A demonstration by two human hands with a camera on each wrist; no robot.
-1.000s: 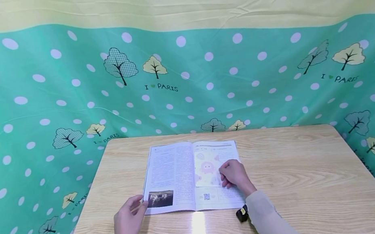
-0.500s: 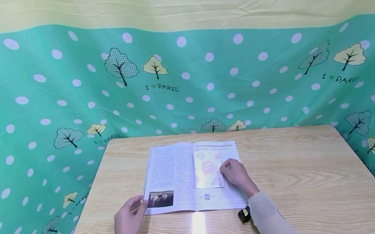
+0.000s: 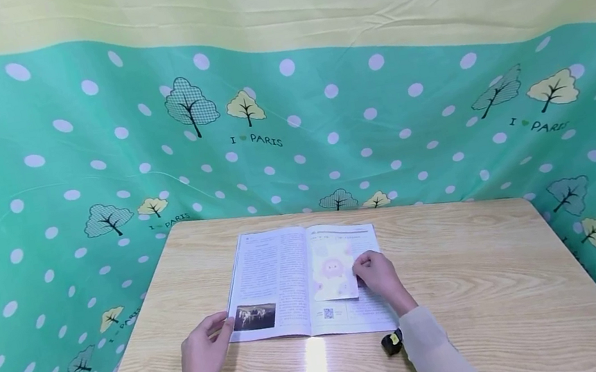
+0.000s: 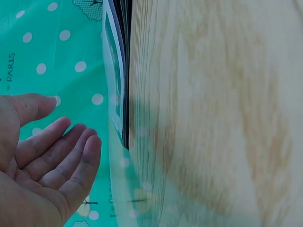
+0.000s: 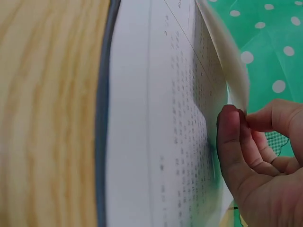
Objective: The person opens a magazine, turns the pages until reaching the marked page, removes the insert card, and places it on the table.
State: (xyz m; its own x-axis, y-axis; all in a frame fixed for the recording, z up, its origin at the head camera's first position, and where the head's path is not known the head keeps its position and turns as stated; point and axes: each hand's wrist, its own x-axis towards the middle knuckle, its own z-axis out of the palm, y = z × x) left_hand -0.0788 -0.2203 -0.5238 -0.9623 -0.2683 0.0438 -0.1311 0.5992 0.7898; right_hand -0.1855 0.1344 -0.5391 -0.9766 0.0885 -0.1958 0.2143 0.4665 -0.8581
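Note:
An open magazine [image 3: 263, 263] lies on the wooden table, its left page bearing a dark photo at the bottom. On the right page is a thin pastel card [image 3: 331, 278] with a pink cartoon figure. My right hand [image 3: 377, 272] pinches the card's right edge between thumb and fingers. The right wrist view shows that card [image 5: 232, 61] bent and raised off the printed page [image 5: 142, 118]. At the magazine's lower left edge is my left hand [image 3: 204, 350]. In the left wrist view its fingers [image 4: 80, 175] are loosely bent beside the magazine corner and hold nothing.
The wooden table [image 3: 482, 274] extends to both sides of the magazine. Behind it hangs a green dotted cloth [image 3: 272, 99] with printed trees. A black strapped device [image 3: 392, 343] sits at the right wrist. A bright light reflection crosses the table's front.
My right hand has drawn slightly to the right, and the card has shifted right with its right edge now lifted. The left hand and the magazine have stayed put.

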